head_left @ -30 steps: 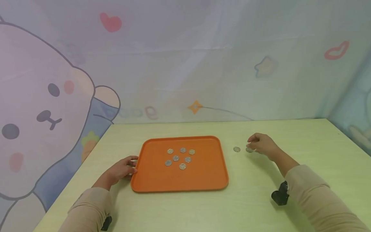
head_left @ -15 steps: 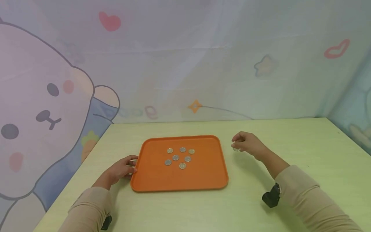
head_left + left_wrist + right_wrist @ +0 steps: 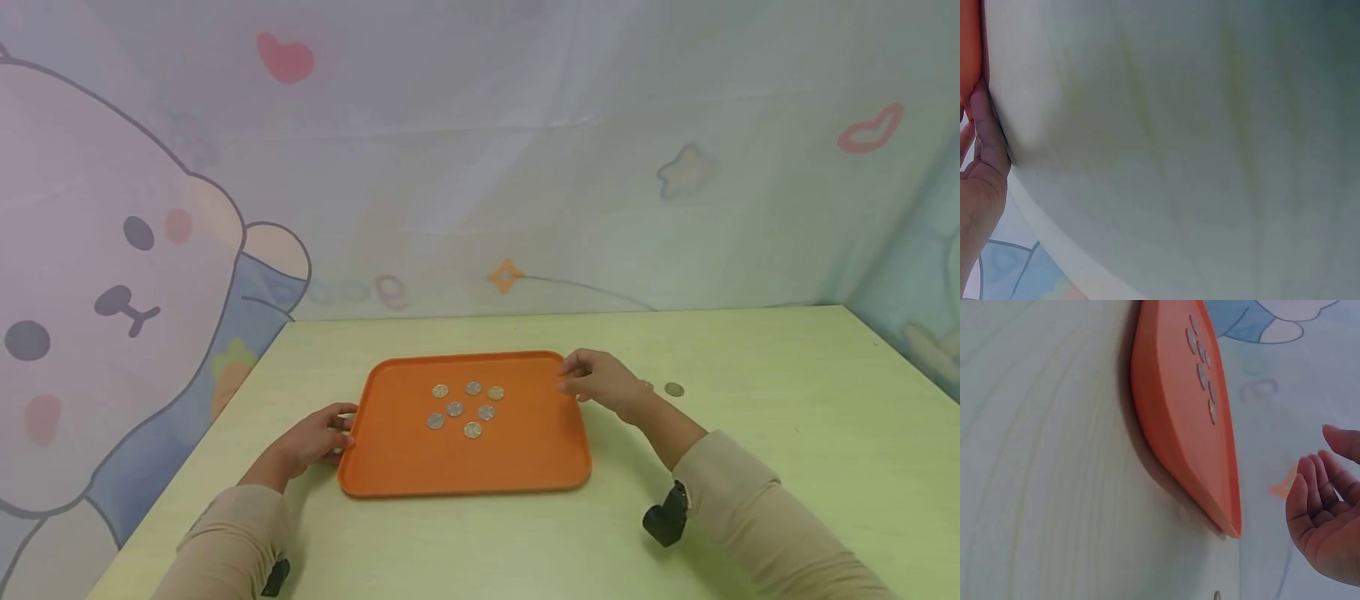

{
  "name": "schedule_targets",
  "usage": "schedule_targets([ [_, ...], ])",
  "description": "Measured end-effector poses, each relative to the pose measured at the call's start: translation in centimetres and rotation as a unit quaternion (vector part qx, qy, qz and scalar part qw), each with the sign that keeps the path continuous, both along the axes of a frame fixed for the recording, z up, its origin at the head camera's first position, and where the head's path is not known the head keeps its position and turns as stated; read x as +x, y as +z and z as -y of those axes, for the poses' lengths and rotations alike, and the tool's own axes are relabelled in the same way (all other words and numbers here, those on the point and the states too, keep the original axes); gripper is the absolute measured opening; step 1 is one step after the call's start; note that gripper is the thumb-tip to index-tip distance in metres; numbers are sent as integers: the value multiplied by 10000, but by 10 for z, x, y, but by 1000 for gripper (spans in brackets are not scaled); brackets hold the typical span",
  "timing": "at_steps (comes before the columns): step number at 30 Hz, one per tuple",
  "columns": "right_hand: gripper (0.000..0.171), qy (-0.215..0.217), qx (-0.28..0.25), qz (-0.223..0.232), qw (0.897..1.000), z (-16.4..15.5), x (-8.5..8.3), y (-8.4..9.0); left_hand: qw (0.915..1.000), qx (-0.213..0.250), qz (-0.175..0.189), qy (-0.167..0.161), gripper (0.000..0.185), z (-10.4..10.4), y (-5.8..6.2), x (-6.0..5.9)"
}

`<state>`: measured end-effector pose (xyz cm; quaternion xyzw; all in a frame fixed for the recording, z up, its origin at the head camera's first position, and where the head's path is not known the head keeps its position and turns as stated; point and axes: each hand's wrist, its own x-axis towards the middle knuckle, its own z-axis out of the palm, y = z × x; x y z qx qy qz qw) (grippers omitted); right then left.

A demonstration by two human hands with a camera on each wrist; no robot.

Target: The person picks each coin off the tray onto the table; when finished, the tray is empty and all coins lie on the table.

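Observation:
An orange tray (image 3: 465,467) lies on the table with several silver coins (image 3: 454,409) loosely grouped in it. My left hand (image 3: 315,437) rests at the tray's left rim, its thumb and fingertips touching the edge. The left wrist view shows the thumb (image 3: 991,131) against the tray's side. Over the tray's upper right edge hovers my right hand (image 3: 603,383). In the right wrist view its thumb (image 3: 1340,442) stands apart from the bent fingers, and I see no coin between them. Part of the table just behind this hand is hidden.
Right of the tray, one coin (image 3: 674,389) lies on the pale table (image 3: 787,433), with another coin (image 3: 647,385) partly hidden by the right wrist. A black wrist camera (image 3: 666,517) hangs under the right sleeve. A printed curtain (image 3: 600,167) stands behind the table.
My right hand has moved left, past the coins on the table, to the tray's right edge, uncovering two coins behind it. The left hand, the tray and its coins stay put.

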<state>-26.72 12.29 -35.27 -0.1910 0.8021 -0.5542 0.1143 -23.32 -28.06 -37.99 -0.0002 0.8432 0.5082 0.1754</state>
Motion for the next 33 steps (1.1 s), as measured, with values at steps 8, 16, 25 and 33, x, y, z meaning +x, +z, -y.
schedule_targets([
  [8, 26, 185, -188, 47, 9996, 27, 2, -4, 10000, -14, -7, -35, 53, 1, 3, 1],
  [16, 22, 71, 83, -75, 9999, 52, 3, -4, 9999, -23, -56, -84, 53, 3, 5, -2],
  [25, 17, 191, 512, -256, 9982, 75, 5, -18, 10000, 8, -37, -19, 53, 3, 0, 0],
  [33, 14, 211, 978, 3, 9950, 91, 3, -22, 9999, -79, -69, 28, 53, 2, -2, 0],
])
